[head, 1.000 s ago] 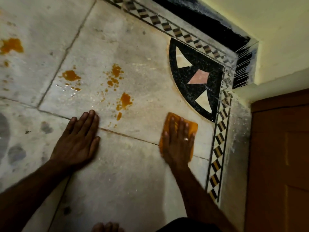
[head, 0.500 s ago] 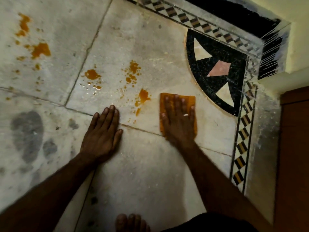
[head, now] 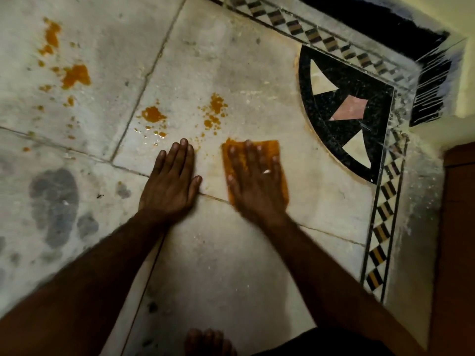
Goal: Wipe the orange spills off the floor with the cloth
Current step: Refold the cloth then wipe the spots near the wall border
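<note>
An orange cloth [head: 272,150] lies flat on the pale marble floor [head: 231,265]. My right hand [head: 257,186] presses down on it with straight, spread fingers. My left hand [head: 172,183] rests flat on the floor just left of the cloth, fingers straight. Orange spills lie beyond the hands: one cluster [head: 214,113] above the gap between them, a blob [head: 153,115] with wet drops further left, and a bigger patch [head: 75,75] with splashes [head: 52,34] at far left.
A black inlaid quarter-circle [head: 344,109] and a checkered border strip [head: 383,222] mark the floor's corner at right. A wooden door [head: 460,240] stands at far right. Dark damp marks [head: 54,201] stain the left floor. My bare toes [head: 208,341] show at the bottom.
My right hand has slid the cloth to the left over the small spill near the tile joint, which no longer shows. The view has shifted, revealing more spills at left.
</note>
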